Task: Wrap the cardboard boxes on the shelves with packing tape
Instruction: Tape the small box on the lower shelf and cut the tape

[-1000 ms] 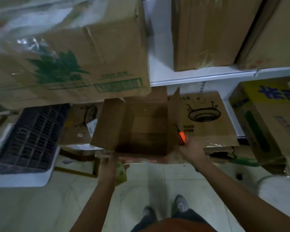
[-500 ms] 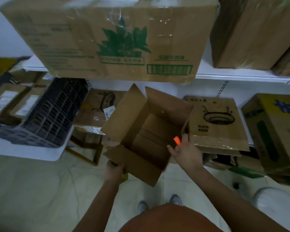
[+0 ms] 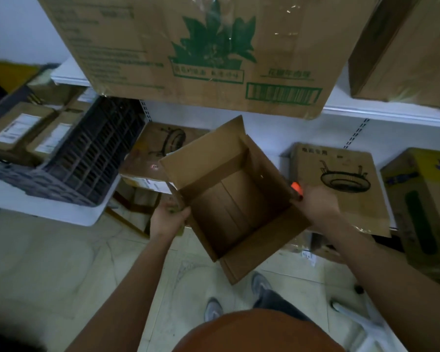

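On my far left a black slatted plastic crate (image 3: pixel 87 158) leans on the white lower shelf (image 3: pixel 61 212); I see no threat to it.

My left hand (image 3: pixel 169 219) has its fingers curled round the left corner of the open brown cardboard box (image 3: pixel 236 199), which I hold in the air in front of the shelves with its flaps up and nothing inside. There may be something yellowish pressed under that palm, but I cannot tell what. If that grip loosens, I judge the box would swing down.

My right hand (image 3: pixel 315 207) grips the box's right wall together with an orange-tipped tool (image 3: pixel 297 188), perhaps a cutter. The tool could slip, or nick the cardboard.

The large green-printed carton (image 3: pixel 201 54) overhangs closely above; lifting the box could knock a flap against it.
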`<state>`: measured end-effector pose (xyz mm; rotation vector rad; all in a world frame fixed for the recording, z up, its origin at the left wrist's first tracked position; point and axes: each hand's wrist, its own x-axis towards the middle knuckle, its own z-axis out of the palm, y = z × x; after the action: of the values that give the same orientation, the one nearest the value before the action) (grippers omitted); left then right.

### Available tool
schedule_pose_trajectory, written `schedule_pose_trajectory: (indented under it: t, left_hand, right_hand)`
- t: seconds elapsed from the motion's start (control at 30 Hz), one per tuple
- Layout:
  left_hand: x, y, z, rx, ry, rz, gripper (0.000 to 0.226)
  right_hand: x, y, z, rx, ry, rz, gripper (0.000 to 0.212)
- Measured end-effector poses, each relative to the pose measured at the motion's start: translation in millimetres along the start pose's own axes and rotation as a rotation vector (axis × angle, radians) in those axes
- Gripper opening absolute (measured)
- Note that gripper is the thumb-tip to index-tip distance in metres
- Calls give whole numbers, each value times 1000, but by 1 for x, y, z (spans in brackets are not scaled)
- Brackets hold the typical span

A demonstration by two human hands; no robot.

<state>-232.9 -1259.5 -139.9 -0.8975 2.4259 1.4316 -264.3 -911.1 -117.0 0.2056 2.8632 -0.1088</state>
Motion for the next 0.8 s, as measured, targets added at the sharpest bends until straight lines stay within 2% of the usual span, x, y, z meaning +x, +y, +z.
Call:
schedule_pose_trajectory:
  t: [0.07,0.17,0.27,0.33,0.4,0.47,0.6,0.67,0.8]
  left_hand:
    - [-2,10,9,-1,16,-7,40]
    - [-5,21,32,-18,-20,10,41]
    - [-2,25,55,-195,-52,-63,40]
    - [3,25,68,-240,-38,-96,34]
    - [8,24,79,-225,-19,-112,28]
    - [15,21,88,-269,14,-153,22]
    - [14,28,91,-408,30,-184,11]
    - [5,39,82,-571,71,-164,10]
    - [-2,69,38,-652,331,10,16]
  right_hand:
    - [12,-6,0,-9,-37,-121,42]
    - [32,-9,17,-6,-91,-278,54]
    - [53,-6,35,-12,-273,-410,87]
    - [68,-4,42,-103,-311,-511,99]
    - [82,-5,43,-159,-313,-557,96]
    - [96,-10,41,-209,-326,-560,83]
    - [119,-26,43,-241,-278,-546,38]
    - [127,-32,39,-250,-286,-532,41]
    - [151,-34,29,-289,-288,-597,59]
